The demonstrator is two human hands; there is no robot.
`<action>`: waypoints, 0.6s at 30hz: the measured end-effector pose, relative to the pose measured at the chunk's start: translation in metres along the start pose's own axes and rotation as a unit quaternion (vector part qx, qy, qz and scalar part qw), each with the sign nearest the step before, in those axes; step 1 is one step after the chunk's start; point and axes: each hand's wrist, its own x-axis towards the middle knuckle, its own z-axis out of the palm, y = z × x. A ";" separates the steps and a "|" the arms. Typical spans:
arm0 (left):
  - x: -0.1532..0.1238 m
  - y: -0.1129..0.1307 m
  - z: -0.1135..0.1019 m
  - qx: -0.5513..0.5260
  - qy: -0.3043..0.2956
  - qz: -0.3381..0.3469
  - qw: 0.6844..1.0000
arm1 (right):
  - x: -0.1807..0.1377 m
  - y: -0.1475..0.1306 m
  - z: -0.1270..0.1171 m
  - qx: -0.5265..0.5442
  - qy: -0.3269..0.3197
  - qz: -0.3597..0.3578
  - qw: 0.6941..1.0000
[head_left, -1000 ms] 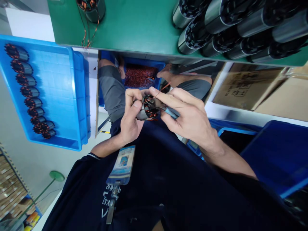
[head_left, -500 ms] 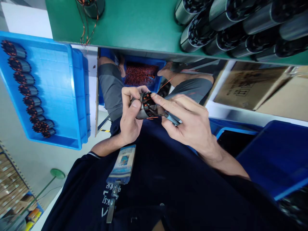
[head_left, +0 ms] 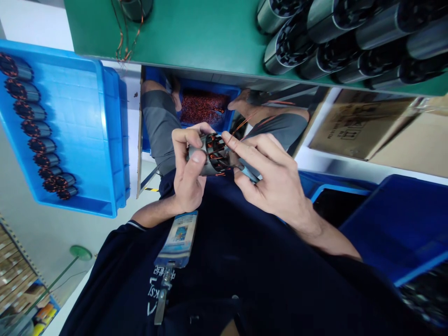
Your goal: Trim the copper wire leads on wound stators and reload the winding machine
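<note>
My left hand [head_left: 189, 172] is closed around a motor stator [head_left: 212, 156], a metal cylinder with black slots and copper windings at its right end. The thumb presses on the near side of its shell. My right hand [head_left: 271, 172] grips a small tool with a grey-blue handle [head_left: 249, 171], its metal end close against the stator's wound end. The right index finger reaches over the stator's top edge. Thin copper wires [head_left: 241, 127] stick out beyond that finger toward the upper right. The tool's tip is mostly hidden, so its exact kind does not show.
At the left, a blue tray [head_left: 80, 116] holds a row of wound stators [head_left: 37, 128]. Several larger metal cylinders [head_left: 280, 53] lie on the green bench top [head_left: 203, 37]. Below the bench, a blue bin [head_left: 233, 93] contains copper scraps [head_left: 201, 107]. A cardboard box [head_left: 357, 123] is at right.
The stator has turned slightly in my left hand, showing more of its wound end. Copper wires at the upper right have shifted. Both hands keep their grips.
</note>
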 end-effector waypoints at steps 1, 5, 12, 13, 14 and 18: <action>0.000 -0.001 0.000 0.007 0.001 0.000 1.000 | -0.001 -0.001 0.001 0.001 0.000 0.003 1.000; -0.002 -0.003 -0.001 0.052 0.019 0.000 0.998 | -0.001 -0.005 0.000 0.005 0.001 0.011 1.000; -0.003 -0.009 -0.003 0.087 -0.008 0.025 0.996 | -0.001 -0.010 -0.006 0.005 0.003 0.014 1.000; -0.003 -0.009 -0.002 0.095 -0.007 0.030 0.995 | -0.002 -0.011 -0.006 0.000 0.005 0.015 1.000; -0.003 -0.010 -0.002 0.102 -0.008 0.035 0.994 | -0.003 -0.012 -0.006 -0.004 0.008 0.016 1.000; -0.004 -0.008 -0.003 0.111 0.006 0.017 0.994 | -0.007 -0.013 -0.004 -0.017 0.027 0.015 0.999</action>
